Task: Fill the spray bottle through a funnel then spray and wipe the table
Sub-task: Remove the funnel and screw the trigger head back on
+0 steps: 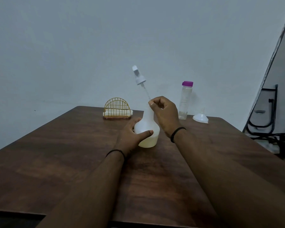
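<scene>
At mid-table, the bottle [146,129] stands upright on the wood, a shallow pale-yellow layer showing through its frosted base. Your left hand [130,134] wraps the belly from the left, thumb across the front and fingers round the far side, steadying it. Your right hand [164,111] is pinched shut at the neck, thumb and forefinger closed on the dip tube [146,92]. That tube rises slanting up and to the left, carrying the spray head [138,74] well clear above the mouth; whether its lower end already sits inside the neck is hard to tell, since your fingers cover that spot.

Near the far edge, to the right, the funnel [200,118] lies mouth-down on the table [56,153], out of use. Just left of it stands a clear flask [185,101] with a purple cap on, almost empty but for a little at the bottom. Further left along that edge sits a gold wire rack [117,107] holding what looks like a folded white cloth.

Judged from this, filling seems done: liquid is in the bottle, the funnel is set aside, the flask is capped. The step in hand appears to be refitting the spray head. Screwing it down, spraying the table and wiping it all remain; the wood shows no wet patches.
</scene>
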